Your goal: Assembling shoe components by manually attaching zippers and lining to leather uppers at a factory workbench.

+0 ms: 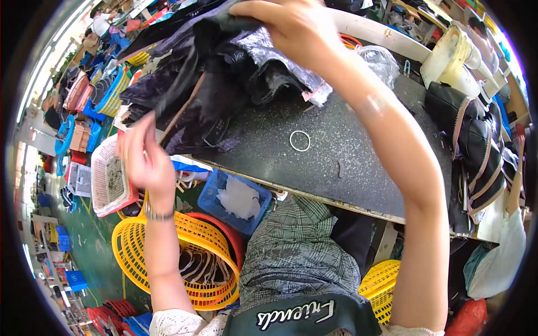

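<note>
My right hand (300,33) reaches over the top of the bench, its fingers closed on a piece of black material (224,28). My left hand (147,154) is raised at the bench's left corner, smeared by motion, with its fingers pinched together. From those fingertips a thin dark strip (178,89), also blurred, runs up towards the black material. Under both hands lies a heap of black and purplish fuzzy pieces (193,120). A narrow brown strip or stick (188,103) slants across the heap; its kind is unclear.
On the dark speckled benchtop (358,168) lies a pale ring (300,141). Black boots with zips (476,140) and a stained pale tub (448,59) stand right. Below are a blue basket (232,201) and yellow baskets (131,246). Another person's arm (515,173) shows far right.
</note>
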### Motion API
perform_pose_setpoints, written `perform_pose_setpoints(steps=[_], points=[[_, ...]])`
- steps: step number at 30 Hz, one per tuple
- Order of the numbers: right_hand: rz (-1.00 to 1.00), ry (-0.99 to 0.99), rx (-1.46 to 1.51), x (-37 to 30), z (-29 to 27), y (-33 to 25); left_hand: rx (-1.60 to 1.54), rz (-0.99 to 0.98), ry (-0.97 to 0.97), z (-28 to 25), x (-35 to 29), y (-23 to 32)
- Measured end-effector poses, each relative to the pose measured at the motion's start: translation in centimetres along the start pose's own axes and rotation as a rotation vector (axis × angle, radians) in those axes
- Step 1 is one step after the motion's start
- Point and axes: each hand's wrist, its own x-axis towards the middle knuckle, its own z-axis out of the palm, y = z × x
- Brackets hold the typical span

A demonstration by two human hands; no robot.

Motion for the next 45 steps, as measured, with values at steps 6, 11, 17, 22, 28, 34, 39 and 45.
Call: perform_pose_setpoints(steps=[6,11,17,22,28,34,39,45], points=[[-0.714,-0.402,-0.238,-14.4,-14.9,-16.8,-0.288,0.358,-0.624,-12.0,-13.8,4.9],[0.73,-0.863,0.168,-27.4,-16.3,-28.4,-0.682,0.649,-1.071,-7.8,-14.0,10.0],[1.204,-1.006,0.798,-27.4,-16.6,-26.2,-0.809,0.942,-0.929,-3.1,-9.4,17.4],[1.545,0.101,0.95,-23.1,-11.9,-23.1,-0.987,1.213,-0.922,-1.7,-11.7,22.6],[1.615,0.088,1.195,-23.9,-12.0,-22.2,-1.189,0.086,-0.877,-1.9,-9.3,20.0],[1.576,0.234,1.557,-24.2,-10.1,-21.8,-1.078,-0.432,-0.891,-1.7,-8.9,19.6],[1.696,0.419,1.793,-23.6,-8.9,-22.4,-1.107,-0.474,-0.687,-1.9,-10.1,18.2],[1.788,0.545,1.787,-22.3,-8.6,-22.8,-1.563,-0.527,-0.908,-1.6,-9.8,15.9]])
